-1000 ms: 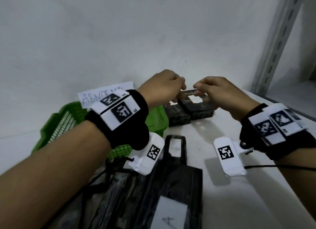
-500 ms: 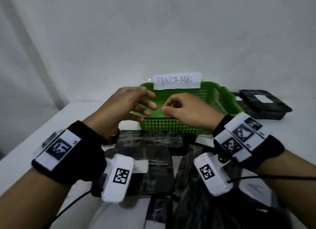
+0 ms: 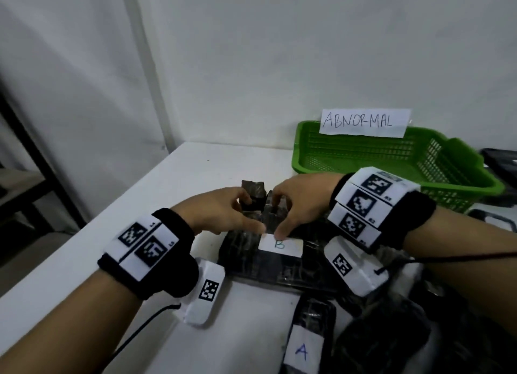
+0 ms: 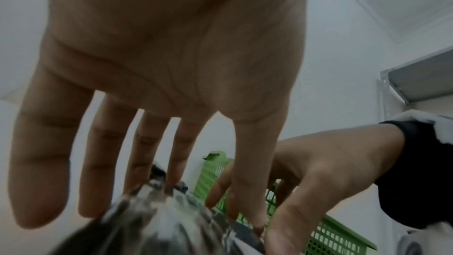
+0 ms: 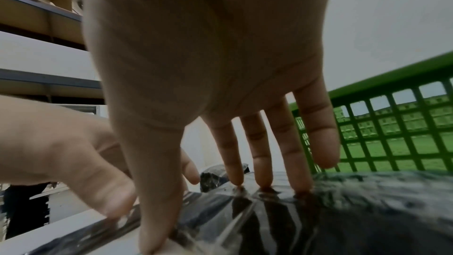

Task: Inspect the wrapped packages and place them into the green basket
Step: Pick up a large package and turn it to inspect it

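Observation:
A black plastic-wrapped package (image 3: 279, 264) with a white label "B" lies on the white table (image 3: 167, 194), left of and in front of the green basket (image 3: 453, 175). Both hands rest on its far end. My left hand (image 3: 249, 214) has straight fingers, their tips touching the lumpy wrap (image 4: 159, 220). My right hand (image 3: 282, 217) presses its fingertips (image 5: 262, 181) into the wrap (image 5: 331, 220), thumb on the label's edge. A second package labelled "A" (image 3: 305, 348) lies nearer to me. The basket looks empty where its inside shows.
A paper sign "ABNORMAL" (image 3: 363, 122) hangs on the basket's back rim. More black wrapped packages (image 3: 391, 331) are heaped at the lower right, others behind the basket (image 3: 500, 161). The table's left edge runs diagonally; a dark shelf frame (image 3: 33, 150) stands beyond it.
The hands left the small packages right of the basket, passed in front of it, and came down onto package B. The view swung left.

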The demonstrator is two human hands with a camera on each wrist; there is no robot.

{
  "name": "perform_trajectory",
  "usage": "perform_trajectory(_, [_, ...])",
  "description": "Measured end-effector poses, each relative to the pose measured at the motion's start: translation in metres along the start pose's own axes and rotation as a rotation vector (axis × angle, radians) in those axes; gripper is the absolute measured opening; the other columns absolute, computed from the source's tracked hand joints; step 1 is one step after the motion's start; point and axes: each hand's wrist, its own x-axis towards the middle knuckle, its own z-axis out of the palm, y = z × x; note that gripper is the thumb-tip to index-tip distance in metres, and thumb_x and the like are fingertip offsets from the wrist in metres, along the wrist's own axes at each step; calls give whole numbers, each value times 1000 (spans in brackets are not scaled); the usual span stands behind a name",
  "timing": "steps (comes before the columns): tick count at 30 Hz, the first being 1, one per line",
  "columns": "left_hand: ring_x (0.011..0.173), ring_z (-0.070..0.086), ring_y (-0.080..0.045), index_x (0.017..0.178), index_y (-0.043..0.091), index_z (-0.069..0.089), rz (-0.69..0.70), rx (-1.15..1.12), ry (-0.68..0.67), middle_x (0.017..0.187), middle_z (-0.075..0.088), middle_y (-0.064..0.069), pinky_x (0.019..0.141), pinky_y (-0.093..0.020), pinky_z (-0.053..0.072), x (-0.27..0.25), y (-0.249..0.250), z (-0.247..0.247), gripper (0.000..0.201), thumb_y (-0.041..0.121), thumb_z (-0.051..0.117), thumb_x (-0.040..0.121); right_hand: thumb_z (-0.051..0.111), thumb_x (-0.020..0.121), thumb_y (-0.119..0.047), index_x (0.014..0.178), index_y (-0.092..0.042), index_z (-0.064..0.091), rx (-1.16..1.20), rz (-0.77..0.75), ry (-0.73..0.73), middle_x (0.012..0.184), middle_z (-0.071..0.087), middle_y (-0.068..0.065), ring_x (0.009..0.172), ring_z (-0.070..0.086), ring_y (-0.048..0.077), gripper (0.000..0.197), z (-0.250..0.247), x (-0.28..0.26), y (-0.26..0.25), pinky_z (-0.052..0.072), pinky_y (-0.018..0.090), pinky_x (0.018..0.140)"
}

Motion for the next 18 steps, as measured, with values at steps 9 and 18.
perform_trajectory(9, [90, 58, -14, 135, 23, 51, 34, -26, -54, 127, 56, -1, 71, -26, 50, 10, -5, 9, 67, 34, 83, 77, 83, 71, -58, 129, -30, 57, 116, -12, 87, 94, 53, -13, 91, 54, 14, 69, 14, 4, 13, 44, 29, 80])
perform_trajectory(18, [85, 59, -12, 130, 26, 54, 39, -41, -52, 121, 58, 0, 71, -26, 51, 16, -6, 11, 62, 31, 84, 76, 84, 68, -59, 128, -31, 58, 217, -60, 120, 106, 59, -9, 97, 59, 14, 71, 23, 5, 23, 52, 33, 88])
